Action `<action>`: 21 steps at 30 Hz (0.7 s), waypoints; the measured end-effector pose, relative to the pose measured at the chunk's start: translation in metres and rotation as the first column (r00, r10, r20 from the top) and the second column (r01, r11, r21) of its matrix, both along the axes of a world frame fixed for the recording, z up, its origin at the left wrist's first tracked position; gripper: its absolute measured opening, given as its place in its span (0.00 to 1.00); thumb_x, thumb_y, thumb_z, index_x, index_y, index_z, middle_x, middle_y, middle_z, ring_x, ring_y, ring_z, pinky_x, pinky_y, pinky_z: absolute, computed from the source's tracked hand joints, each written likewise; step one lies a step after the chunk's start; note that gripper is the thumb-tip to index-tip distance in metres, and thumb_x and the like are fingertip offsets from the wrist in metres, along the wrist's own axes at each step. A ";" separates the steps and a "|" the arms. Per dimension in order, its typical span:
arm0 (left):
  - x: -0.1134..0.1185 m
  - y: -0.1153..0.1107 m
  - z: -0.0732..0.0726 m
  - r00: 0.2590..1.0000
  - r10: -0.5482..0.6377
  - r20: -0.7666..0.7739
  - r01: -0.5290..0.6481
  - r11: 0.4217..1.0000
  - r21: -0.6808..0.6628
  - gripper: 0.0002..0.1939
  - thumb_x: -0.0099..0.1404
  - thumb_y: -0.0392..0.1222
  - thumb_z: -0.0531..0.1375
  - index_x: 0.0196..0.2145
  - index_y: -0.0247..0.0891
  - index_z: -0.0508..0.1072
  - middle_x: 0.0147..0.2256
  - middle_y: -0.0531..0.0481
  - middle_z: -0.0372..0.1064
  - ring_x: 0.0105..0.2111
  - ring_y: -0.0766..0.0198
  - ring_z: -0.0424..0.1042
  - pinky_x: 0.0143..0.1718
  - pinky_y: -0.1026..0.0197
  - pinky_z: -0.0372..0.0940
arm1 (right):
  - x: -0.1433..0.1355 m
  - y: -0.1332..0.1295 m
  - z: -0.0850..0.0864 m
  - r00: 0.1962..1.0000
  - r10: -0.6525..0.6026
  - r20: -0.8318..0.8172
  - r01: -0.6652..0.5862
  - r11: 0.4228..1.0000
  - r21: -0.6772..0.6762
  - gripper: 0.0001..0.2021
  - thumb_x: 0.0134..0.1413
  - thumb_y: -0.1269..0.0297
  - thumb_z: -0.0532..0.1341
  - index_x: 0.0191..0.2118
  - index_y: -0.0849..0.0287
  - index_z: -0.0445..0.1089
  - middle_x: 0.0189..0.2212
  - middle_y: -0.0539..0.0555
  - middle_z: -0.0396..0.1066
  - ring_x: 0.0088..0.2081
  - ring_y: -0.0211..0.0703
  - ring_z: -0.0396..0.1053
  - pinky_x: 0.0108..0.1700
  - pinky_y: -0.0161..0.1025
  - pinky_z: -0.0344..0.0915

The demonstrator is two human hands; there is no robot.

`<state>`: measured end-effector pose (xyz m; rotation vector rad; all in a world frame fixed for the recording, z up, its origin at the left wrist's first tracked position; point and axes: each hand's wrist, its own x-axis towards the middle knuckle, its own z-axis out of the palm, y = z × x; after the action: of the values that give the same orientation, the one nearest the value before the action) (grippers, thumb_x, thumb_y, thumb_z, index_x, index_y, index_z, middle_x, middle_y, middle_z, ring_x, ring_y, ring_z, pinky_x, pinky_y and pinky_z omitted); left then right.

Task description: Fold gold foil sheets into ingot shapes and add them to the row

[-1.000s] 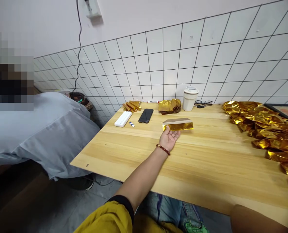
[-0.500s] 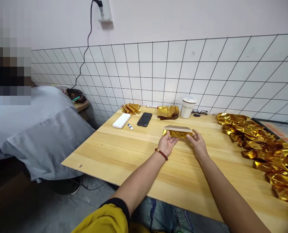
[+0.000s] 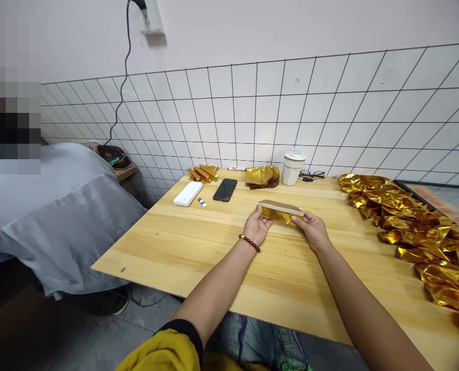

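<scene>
A folded piece of gold foil paper (image 3: 278, 212), with a pale brown flap along its top, is held between both hands above the wooden table. My left hand (image 3: 256, 226) grips its left end, thumb in front and fingers underneath; a dark red bead bracelet circles that wrist. At the right end, my right hand (image 3: 312, 228) pinches it with the thumb at the front. Beyond the foil lies a stack of gold foil sheets (image 3: 262, 176). Crumpled, folded gold foil pieces (image 3: 403, 219) run down the table's right side.
On the wooden table (image 3: 167, 242) lie a black phone (image 3: 225, 190), a white power bank (image 3: 188, 194), a small blue-and-white tube (image 3: 202, 202), gold strips (image 3: 203, 173), a marker (image 3: 237, 168), a lidded white cup (image 3: 293, 167) and glasses (image 3: 312, 175). A person in grey (image 3: 67, 206) sits at left.
The view has shifted slightly, so the table things appear further left. My hands still hold the folded foil, whose right end now tilts lower, and my right fingers have closed further around it.
</scene>
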<state>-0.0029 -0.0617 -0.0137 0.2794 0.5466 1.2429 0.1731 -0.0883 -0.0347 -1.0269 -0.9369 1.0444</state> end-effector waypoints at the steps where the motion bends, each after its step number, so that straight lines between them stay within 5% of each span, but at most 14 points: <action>1: 0.000 -0.001 0.001 1.000 -0.023 0.015 0.023 1.000 0.016 0.11 0.57 0.42 0.68 0.37 0.37 0.74 0.36 0.47 0.77 0.38 0.62 0.76 0.52 0.52 0.66 | -0.002 -0.001 0.001 1.000 0.009 0.004 -0.009 1.000 0.007 0.23 0.32 0.57 0.76 0.38 0.57 0.76 0.36 0.54 0.80 0.39 0.47 0.77 0.48 0.46 0.71; 4: 0.004 -0.008 -0.002 0.990 -0.125 -0.068 0.131 0.986 0.104 0.18 0.49 0.36 0.72 0.39 0.35 0.75 0.38 0.46 0.77 0.40 0.59 0.76 0.52 0.50 0.66 | -0.008 -0.006 0.004 0.999 0.030 0.022 -0.031 0.999 0.038 0.21 0.33 0.56 0.76 0.37 0.56 0.77 0.37 0.54 0.80 0.39 0.47 0.77 0.47 0.46 0.71; 8: 0.011 -0.016 -0.008 0.979 -0.077 -0.189 0.113 0.976 0.187 0.20 0.42 0.30 0.73 0.36 0.33 0.76 0.36 0.46 0.77 0.38 0.58 0.75 0.51 0.48 0.66 | -0.014 -0.010 0.007 0.995 0.080 0.056 -0.082 0.996 0.038 0.16 0.33 0.56 0.75 0.32 0.55 0.78 0.33 0.52 0.80 0.35 0.44 0.76 0.44 0.42 0.71; 21: -0.001 0.000 -0.003 0.989 -0.123 -0.088 0.120 0.992 -0.036 0.09 0.63 0.40 0.63 0.39 0.34 0.72 0.36 0.44 0.77 0.37 0.61 0.77 0.51 0.52 0.68 | -0.009 -0.009 0.012 0.999 0.027 -0.042 -0.029 0.998 -0.051 0.16 0.29 0.52 0.76 0.25 0.56 0.76 0.24 0.50 0.76 0.26 0.39 0.70 0.31 0.37 0.68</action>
<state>-0.0039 -0.0616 -0.0165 0.3397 0.6168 1.1070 0.1637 -0.0970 -0.0228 -1.0341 -0.8970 1.1139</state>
